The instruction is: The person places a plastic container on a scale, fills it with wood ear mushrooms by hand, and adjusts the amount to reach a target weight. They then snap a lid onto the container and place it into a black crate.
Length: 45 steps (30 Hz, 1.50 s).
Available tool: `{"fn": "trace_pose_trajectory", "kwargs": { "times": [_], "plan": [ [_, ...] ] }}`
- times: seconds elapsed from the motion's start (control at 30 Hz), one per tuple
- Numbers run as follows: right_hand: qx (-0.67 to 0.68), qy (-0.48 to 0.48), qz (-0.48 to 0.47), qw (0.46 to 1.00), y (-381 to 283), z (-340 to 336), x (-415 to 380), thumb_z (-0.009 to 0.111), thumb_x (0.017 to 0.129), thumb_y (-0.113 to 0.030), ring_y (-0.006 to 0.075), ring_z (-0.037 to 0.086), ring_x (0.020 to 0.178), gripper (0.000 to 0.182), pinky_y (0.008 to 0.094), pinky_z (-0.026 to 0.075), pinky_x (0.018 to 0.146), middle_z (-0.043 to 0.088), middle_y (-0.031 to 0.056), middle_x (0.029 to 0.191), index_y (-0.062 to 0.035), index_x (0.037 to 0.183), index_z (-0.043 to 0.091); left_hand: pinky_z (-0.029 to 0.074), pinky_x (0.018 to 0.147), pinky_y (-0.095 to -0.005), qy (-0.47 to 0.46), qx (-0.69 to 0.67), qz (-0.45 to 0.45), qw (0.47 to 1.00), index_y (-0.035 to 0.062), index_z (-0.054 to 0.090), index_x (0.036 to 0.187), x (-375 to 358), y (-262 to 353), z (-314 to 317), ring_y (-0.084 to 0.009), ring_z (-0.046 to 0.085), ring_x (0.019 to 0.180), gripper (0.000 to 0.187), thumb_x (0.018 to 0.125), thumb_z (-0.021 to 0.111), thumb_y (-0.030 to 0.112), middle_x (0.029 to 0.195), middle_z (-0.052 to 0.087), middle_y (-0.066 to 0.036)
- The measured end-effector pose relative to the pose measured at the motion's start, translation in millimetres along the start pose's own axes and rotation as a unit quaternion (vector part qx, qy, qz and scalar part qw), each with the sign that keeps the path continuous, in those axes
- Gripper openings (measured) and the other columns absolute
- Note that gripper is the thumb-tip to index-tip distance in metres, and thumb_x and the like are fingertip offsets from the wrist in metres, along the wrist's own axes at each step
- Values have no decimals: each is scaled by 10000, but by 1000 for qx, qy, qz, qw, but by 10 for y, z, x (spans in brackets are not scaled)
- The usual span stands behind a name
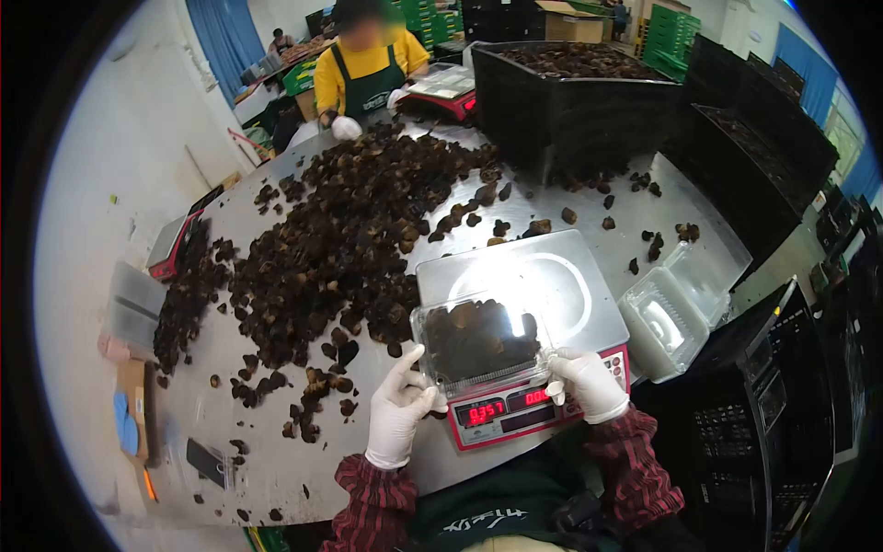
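Holding a box (483, 337) between left hand (398, 412) and right hand (589, 384).

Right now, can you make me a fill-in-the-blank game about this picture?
1. The left hand and right hand, holding a filled box, wear ____ gloves.
2. The left red number on the near scale says ____.
3. In the picture, the open box lies to the ____ of that scale.
4. The sleeves of the person across the table are ____.

Missing words: white; 0.357; right; yellow
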State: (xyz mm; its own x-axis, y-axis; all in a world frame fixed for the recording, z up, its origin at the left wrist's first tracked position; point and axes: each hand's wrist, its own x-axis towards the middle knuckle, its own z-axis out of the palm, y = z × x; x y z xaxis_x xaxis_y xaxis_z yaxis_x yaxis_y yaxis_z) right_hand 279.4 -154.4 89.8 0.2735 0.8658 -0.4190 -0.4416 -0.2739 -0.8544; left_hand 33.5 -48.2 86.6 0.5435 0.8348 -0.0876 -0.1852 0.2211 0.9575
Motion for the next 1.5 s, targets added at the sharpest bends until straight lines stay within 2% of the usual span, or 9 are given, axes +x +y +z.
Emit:
{"fn": "trace_pose_trajectory", "kwargs": {
  "times": [0.37,0.73,1.0,1.1,1.2,1.3,1.33,1.37,1.5],
  "plan": [
    [15,33,-83,996,76,74,2,560,850,-75,71,523,480,149,186,406,456,632,78,671,21,761,631,527,610,-281,45,-10,48,998,34,356,1386,45,-97,8,-165,623,658,614,829,595,-64,817,585,-66],
    [-91,231,-159,955,-45,-384,-195,552,938,-403,66,541,472,433,187,397,431,627,55,655,11,839,632,483,753,-252,190,117,78,972,11,557,1244,-297,-318,-500,-111,583,818,371,911,621,160,987,612,-50],
    [-267,147,-144,942,-126,32,-34,471,929,-540,159,645,581,627,247,478,485,607,106,723,63,1088,545,478,736,-240,223,168,64,958,-25,626,1112,-409,-500,-627,-116,588,789,231,924,581,102,939,623,-57],
    [-357,107,-147,916,-99,245,92,569,881,-467,182,611,533,548,316,487,565,604,112,624,79,929,571,471,725,-239,207,215,94,950,-30,643,1066,-410,-563,-620,-120,587,784,190,914,567,54,907,611,-54],
    [-140,79,-85,983,-95,301,128,634,835,-324,109,583,508,386,251,466,457,590,47,626,51,908,583,474,728,-248,197,267,111,937,-38,651,1013,-435,-446,-415,-140,599,796,180,897,515,-9,892,603,-70],
    [-138,145,-121,972,-365,78,-274,677,811,-245,96,589,540,330,223,449,472,640,66,740,39,971,631,459,777,-233,173,278,83,941,-34,640,1073,-413,-525,-586,-98,568,875,198,925,530,37,1023,629,-49],
    [-226,227,-236,917,-443,-101,-443,675,803,-226,108,592,549,305,228,456,478,639,64,746,34,958,646,465,775,-240,205,300,113,925,-45,638,1056,-408,-516,-543,-113,580,881,192,927,511,18,998,630,-54],
    [-313,296,-336,837,-499,-272,-637,673,795,-207,120,596,557,280,232,463,484,638,62,752,29,945,662,488,814,-363,217,227,14,949,-5,655,1083,-487,-276,-354,-268,619,905,225,887,570,63,1010,665,-166],
    [-176,471,-283,817,-1210,-850,-1947,666,775,-175,121,577,513,198,240,457,454,630,38,701,6,855,677,504,773,-324,232,332,126,906,-23,672,1051,-451,-383,-476,-202,632,838,219,915,559,105,971,687,-124]
  ]
}}
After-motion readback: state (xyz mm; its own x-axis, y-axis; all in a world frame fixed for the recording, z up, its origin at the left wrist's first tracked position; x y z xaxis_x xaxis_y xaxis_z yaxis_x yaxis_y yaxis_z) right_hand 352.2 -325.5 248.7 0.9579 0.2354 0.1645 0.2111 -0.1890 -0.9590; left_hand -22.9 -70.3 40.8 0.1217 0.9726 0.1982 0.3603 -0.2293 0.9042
